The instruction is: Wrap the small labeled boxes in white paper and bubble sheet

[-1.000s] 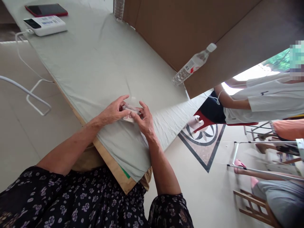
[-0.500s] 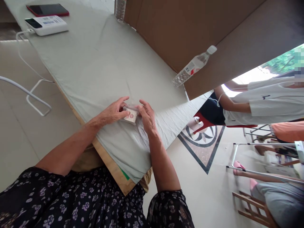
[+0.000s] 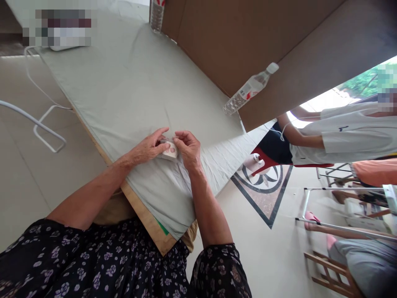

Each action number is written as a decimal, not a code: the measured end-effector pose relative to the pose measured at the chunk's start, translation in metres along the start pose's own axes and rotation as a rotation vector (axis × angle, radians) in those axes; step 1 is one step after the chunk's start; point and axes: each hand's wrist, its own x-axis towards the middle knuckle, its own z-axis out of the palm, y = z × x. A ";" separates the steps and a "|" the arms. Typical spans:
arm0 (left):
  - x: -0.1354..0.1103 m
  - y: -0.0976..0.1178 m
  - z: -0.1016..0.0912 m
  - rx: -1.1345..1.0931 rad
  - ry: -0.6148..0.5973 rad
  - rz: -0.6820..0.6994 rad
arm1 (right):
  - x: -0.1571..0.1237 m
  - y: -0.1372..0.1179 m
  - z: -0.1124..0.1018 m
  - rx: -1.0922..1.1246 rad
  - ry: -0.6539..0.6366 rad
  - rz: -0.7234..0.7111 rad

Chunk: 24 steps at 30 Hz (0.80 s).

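On the cloth close to the table's near corner lies a small white box (image 3: 170,150) with a reddish print on its face. Clear plastic shows around it. My left hand (image 3: 151,145) grips the box from the left, thumb on its top face and index finger stretched past it. At the box's far right corner, the thumb and index finger of my right hand (image 3: 188,149) are pinched together, apparently on the clear plastic wrap (image 3: 168,139). The exact spot under those fingertips is hard to make out.
A clear bottle (image 3: 249,89) leans against a large brown cardboard panel (image 3: 214,45). Another bottle (image 3: 156,16) stands farther back. A white device (image 3: 70,43), partly blurred, sits at the far left with a cable (image 3: 29,74). A seated person (image 3: 335,132) is at right.
My right hand has closed from loosely spread fingers to a pinch and moved slightly left to the box's corner. My left hand keeps its hold; the box has tilted a little.
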 end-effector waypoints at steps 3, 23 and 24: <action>0.000 -0.001 0.001 0.028 0.011 0.032 | -0.009 -0.005 -0.002 -0.226 0.002 -0.100; -0.004 -0.001 0.002 0.199 0.018 0.097 | -0.073 -0.019 -0.012 -0.772 -0.076 -0.548; -0.005 -0.001 0.003 0.203 0.021 0.098 | -0.071 -0.020 -0.018 -0.722 -0.017 -0.509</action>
